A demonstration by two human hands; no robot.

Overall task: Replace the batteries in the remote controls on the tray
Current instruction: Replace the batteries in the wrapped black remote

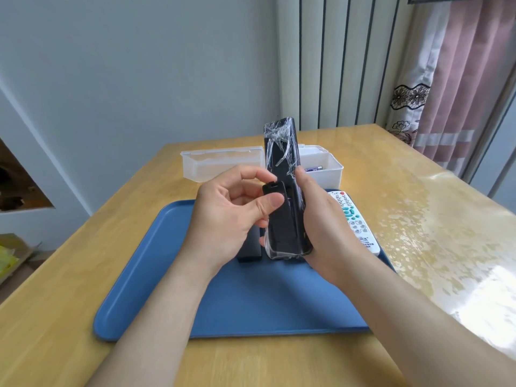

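Observation:
My right hand (pixel 321 227) grips a black remote (pixel 282 152) wrapped in clear plastic film, held upright above the blue tray (pixel 251 297) with its back toward me. Against the remote's back, my left hand (pixel 226 219) pinches the black battery cover (pixel 275 191) between thumb and fingers. The cover sits partly off the compartment. A white remote (pixel 354 219) with teal buttons lies on the tray's right side. Another black remote (pixel 250 247) lies on the tray, mostly hidden behind my left hand.
Two clear plastic boxes stand beyond the tray: one on the left (pixel 223 163), one on the right (pixel 324 166) holding a battery (pixel 314 169). The wooden table (pixel 418 219) has a glossy top. A curtain (pixel 460 79) hangs at the far right.

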